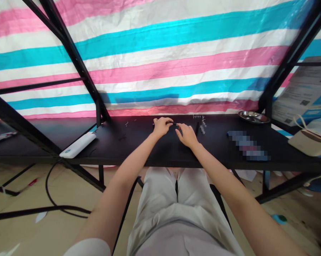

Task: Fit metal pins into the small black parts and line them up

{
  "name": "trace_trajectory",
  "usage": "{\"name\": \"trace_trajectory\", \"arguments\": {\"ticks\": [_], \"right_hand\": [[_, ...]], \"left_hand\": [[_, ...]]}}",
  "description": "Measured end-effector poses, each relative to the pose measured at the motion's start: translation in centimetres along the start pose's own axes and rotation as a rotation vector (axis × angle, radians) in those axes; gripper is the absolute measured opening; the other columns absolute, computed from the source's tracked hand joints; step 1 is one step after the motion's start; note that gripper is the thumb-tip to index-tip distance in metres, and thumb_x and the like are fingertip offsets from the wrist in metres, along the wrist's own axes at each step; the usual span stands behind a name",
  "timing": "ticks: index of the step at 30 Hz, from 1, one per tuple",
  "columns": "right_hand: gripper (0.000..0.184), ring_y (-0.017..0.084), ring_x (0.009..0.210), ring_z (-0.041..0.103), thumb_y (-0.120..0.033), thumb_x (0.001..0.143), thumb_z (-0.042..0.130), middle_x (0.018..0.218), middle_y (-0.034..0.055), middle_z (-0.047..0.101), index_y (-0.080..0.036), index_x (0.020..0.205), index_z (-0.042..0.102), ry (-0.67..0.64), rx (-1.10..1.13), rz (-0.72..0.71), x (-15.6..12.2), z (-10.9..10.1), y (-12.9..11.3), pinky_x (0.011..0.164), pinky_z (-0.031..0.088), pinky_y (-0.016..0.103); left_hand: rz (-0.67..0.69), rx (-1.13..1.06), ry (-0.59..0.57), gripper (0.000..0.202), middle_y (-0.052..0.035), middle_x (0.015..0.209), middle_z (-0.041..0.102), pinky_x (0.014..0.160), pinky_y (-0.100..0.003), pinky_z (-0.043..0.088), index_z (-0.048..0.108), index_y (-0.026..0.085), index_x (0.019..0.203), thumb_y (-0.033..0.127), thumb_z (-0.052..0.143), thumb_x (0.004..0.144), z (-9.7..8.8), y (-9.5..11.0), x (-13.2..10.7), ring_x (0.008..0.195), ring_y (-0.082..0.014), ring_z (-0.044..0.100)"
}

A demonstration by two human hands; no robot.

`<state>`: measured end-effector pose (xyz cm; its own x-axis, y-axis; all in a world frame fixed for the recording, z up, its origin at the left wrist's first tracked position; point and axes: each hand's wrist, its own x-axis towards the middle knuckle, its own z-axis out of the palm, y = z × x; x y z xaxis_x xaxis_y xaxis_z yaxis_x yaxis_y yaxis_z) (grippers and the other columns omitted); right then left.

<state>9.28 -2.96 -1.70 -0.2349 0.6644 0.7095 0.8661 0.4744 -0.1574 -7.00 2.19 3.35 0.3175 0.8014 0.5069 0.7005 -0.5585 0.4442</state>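
Note:
A thin black rod [174,123], pen-like but too small to name surely, spans the gap between my hands just above the black table. My left hand [161,127] is closed around its left part, thumb and fingertips pinched together. At the right end, the fingers of my right hand [188,136] grip the rod, while the thumb sits lower and apart. Right of that hand lies another dark stick [197,128]. Beside it are several small clear pieces [203,127], and a row of tiny light parts [198,116] lies near the back edge.
A shiny metal dish [253,118] stands at the back right. A blurred-out flat item [247,145] lies in front of it. On the left is a long white case [78,145]; a beige box [307,142] sits far right. Black frame posts [75,60] flank the table [139,149].

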Motion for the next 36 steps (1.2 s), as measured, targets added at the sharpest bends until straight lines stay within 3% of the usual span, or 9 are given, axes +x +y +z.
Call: {"name": "trace_trajectory", "arguments": {"ticks": [3,6,12,17,27,36], "right_hand": [[0.045,0.024,0.094,0.055,-0.041,0.093,0.029,0.103,0.0136,0.062,-0.014,0.126,0.044,-0.037,0.003,0.028,-0.1,0.2,0.0,0.076,0.035,0.034],[0.042,0.023,0.093,0.057,-0.040,0.095,0.026,0.103,0.0134,0.062,-0.014,0.119,0.049,-0.054,0.007,0.072,-0.1,0.4,0.2,0.075,0.035,0.034],[0.038,0.018,0.077,0.059,-0.039,0.096,0.024,0.083,0.0072,0.065,-0.017,0.091,0.055,-0.111,0.058,0.093,-0.1,0.1,0.2,0.071,0.032,0.029],[0.040,0.017,0.063,0.056,-0.041,0.095,0.024,0.069,0.0048,0.062,-0.019,0.078,0.052,-0.098,0.023,0.185,-0.3,0.2,0.3,0.064,0.030,0.027],[0.038,0.017,0.065,0.055,-0.044,0.094,0.023,0.070,0.0039,0.059,-0.021,0.076,0.048,-0.089,0.235,0.226,-0.5,0.5,0.4,0.059,0.032,0.025],[0.042,0.017,0.063,0.054,-0.043,0.094,0.022,0.070,0.0059,0.060,-0.020,0.076,0.051,-0.045,0.078,0.183,-0.5,0.9,0.1,0.058,0.029,0.026]], "left_hand": [[-0.118,-0.281,0.092,0.016,-0.0015,0.088,0.070,0.092,-0.037,0.037,0.068,0.024,0.089,0.024,0.063,0.075,1.8,-0.1,-1.8,0.087,-0.0169,0.062],[-0.162,-0.619,0.119,0.018,-0.0051,0.089,0.070,0.085,-0.031,0.045,0.067,0.018,0.090,0.024,0.061,0.075,3.2,-1.1,-3.1,0.086,-0.0160,0.064],[-0.195,-0.940,0.035,0.024,-0.0048,0.086,0.070,0.086,-0.029,0.046,0.066,0.016,0.091,0.025,0.066,0.069,3.7,-2.0,-3.8,0.087,-0.0149,0.065],[-0.261,-1.020,-0.056,0.032,-0.0028,0.081,0.069,0.082,-0.029,0.045,0.068,0.015,0.091,0.027,0.072,0.061,3.8,-2.1,-3.9,0.082,-0.0145,0.063],[-0.231,-1.045,-0.148,0.036,-0.0036,0.084,0.069,0.083,-0.030,0.042,0.069,0.015,0.093,0.029,0.075,0.059,3.7,-2.0,-4.1,0.080,-0.0142,0.061],[-0.253,-1.060,-0.172,0.036,-0.0072,0.088,0.070,0.085,-0.030,0.040,0.067,0.014,0.094,0.030,0.073,0.063,3.8,-2.1,-4.1,0.090,-0.0165,0.061]]}}
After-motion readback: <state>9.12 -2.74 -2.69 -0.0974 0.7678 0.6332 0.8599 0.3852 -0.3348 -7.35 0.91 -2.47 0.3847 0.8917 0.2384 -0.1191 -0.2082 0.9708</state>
